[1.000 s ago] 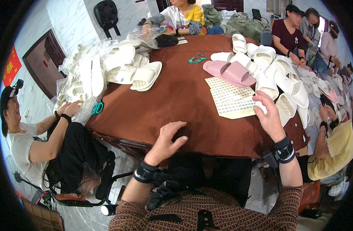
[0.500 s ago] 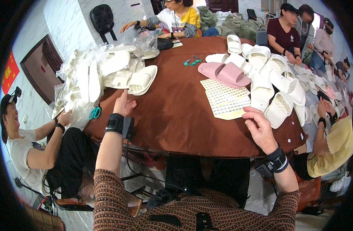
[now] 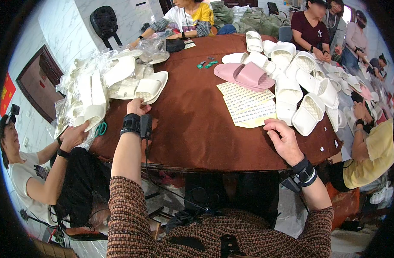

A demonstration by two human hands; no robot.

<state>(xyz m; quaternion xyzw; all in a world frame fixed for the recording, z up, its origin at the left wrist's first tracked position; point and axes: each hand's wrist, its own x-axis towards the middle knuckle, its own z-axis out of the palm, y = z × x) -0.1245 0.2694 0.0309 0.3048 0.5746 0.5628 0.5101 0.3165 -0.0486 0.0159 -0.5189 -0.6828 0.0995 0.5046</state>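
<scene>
My left hand (image 3: 138, 107) reaches to the near edge of a white slipper (image 3: 149, 88) at the right end of a pile; its fingers are closed at that edge and partly hidden. My right hand (image 3: 284, 139) hovers by the lower right corner of yellow sheets of small printed stickers (image 3: 250, 112). Its fingers are loosely bent, with the thumb apart and nothing between them. Above the sheets lies a pink slipper (image 3: 244, 77), its toe strap to the right. Several white slippers (image 3: 309, 114) are heaped to the right of it.
The table has a brown cloth (image 3: 186, 124). Bagged white slippers (image 3: 83, 92) lie at left, with teal scissors (image 3: 101, 129) beside them. Small green items (image 3: 207, 63) lie far centre. A person at left (image 3: 29, 172) holds a white slipper; other people work around the table.
My left hand has moved forward to the white slipper's edge and its fingers have closed. My right hand's fingers are slightly more bent. The person at left has raised a white slipper.
</scene>
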